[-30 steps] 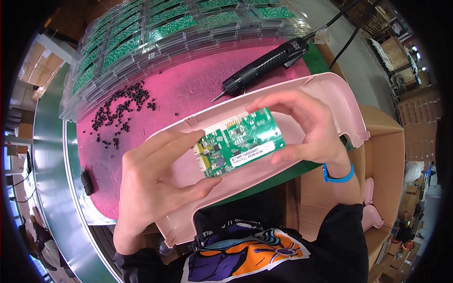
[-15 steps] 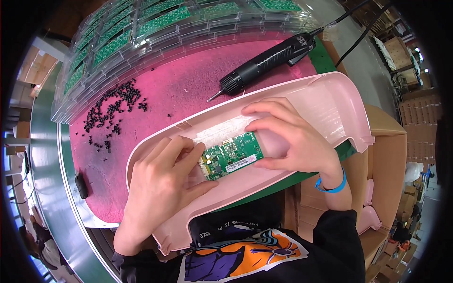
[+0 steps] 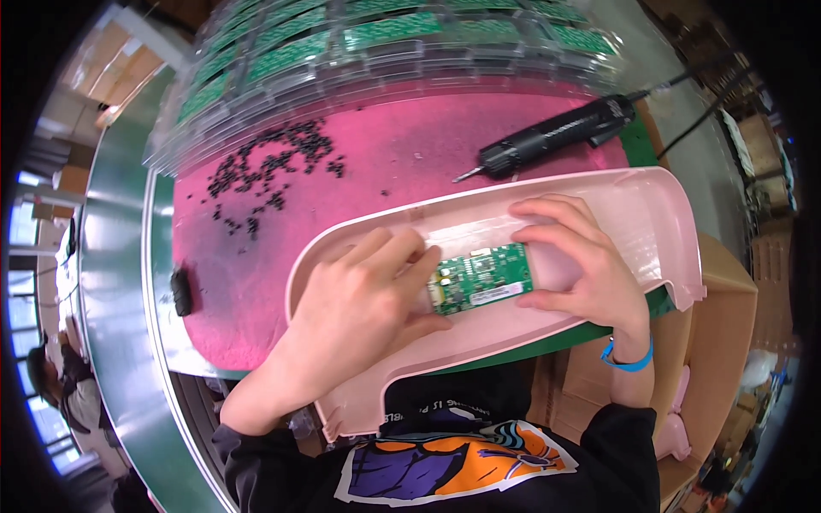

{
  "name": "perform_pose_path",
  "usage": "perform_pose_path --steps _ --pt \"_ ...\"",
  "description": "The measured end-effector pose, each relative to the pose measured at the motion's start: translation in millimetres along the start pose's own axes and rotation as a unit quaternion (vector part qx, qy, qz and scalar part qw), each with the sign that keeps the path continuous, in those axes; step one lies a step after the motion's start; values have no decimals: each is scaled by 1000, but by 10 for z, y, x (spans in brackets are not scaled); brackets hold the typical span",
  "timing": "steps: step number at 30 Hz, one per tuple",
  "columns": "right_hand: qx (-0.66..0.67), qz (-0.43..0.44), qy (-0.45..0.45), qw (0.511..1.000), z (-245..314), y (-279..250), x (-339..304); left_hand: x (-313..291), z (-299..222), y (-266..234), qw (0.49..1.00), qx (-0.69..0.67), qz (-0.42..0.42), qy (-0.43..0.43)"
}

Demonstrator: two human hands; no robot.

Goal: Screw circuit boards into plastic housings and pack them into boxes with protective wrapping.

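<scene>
A green circuit board (image 3: 483, 278) with a white label strip lies inside a long, pale pink plastic shell (image 3: 654, 218), open side up. My left hand (image 3: 359, 295) holds the board's left end, with the fingertips at its upper corner and the thumb at its lower edge. At the opposite end my right hand (image 3: 594, 269), a blue band on its wrist, curls round the board. Its thumb touches the lower right corner and its fingers reach the upper right. The undersides of the fingertips are hidden, as is the shell floor beneath the board.
Beyond the shell a black electric screwdriver (image 3: 556, 137) lies on the pink mat (image 3: 410, 141). Small black screws (image 3: 278, 158) are scattered at the left. Clear stacked trays (image 3: 342, 56) of green boards stand behind. A small black object (image 3: 180, 292) sits at the mat's left edge. At right stands a cardboard box (image 3: 723, 308).
The whole view has shifted, so the bench, shell and hands appear farther right. Both hands stay at the two ends of the circuit board, which lies in the same part of the shell.
</scene>
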State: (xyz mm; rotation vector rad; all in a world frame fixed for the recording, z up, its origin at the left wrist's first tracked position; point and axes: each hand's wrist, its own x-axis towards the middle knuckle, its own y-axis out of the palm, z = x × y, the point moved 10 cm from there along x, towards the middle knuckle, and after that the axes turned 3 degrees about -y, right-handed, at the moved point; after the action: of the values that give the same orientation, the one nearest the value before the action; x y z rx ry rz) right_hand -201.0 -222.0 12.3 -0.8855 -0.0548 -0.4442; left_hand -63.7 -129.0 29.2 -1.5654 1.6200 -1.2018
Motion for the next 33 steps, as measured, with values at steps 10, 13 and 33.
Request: perform_pose_path --steps 10,13,33 --pt "20 -145 118 982 -86 -689 -98 -109 634 -720 987 -16 -97 -126" --pt "-32 -229 206 951 -425 -1196 -44 26 1128 -823 978 92 -148 -118" --pt "297 -370 -89 876 69 -850 936 184 1534 -566 975 162 -128 -87"
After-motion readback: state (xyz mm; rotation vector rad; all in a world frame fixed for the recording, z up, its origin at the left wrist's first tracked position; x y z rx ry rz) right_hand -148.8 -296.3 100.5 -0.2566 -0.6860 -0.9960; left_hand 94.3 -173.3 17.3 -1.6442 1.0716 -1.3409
